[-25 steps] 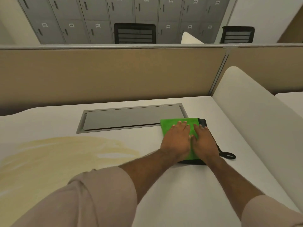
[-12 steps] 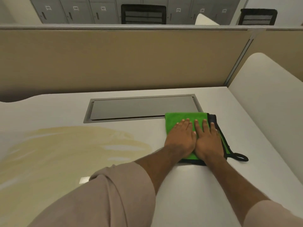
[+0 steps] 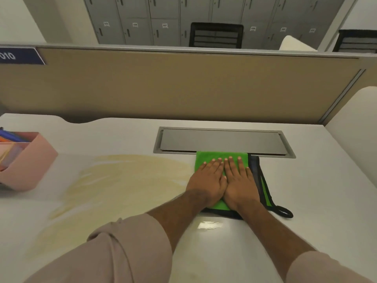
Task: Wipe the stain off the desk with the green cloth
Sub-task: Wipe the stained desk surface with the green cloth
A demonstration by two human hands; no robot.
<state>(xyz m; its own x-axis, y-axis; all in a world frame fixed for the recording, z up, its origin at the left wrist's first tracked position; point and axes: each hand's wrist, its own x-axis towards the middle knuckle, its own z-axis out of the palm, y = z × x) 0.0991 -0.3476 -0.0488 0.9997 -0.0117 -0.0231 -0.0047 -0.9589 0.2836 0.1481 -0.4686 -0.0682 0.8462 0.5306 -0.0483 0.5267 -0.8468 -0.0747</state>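
The green cloth point(image 3: 206, 158), folded with a black edge and a black hanging loop point(image 3: 285, 213), lies on the white desk point(image 3: 318, 193) just in front of the grey cable hatch. My left hand point(image 3: 208, 184) and my right hand point(image 3: 239, 184) rest side by side, palms flat, pressing down on the cloth with fingers stretched forward. A wide yellowish stain point(image 3: 122, 186) spreads over the desk to the left. Its right edge reaches the cloth's left side.
A pink desk organizer point(image 3: 26, 162) with coloured pens stands at the left edge, next to the stain. The grey hatch lid point(image 3: 222, 140) is set flush in the desk. A beige partition point(image 3: 183, 86) closes the back and a white side panel point(image 3: 355, 129) the right.
Both hands have slid the cloth to the left along the front of the hatch, up to the stain's edge. The view has swung left and the pink organizer has come into sight.
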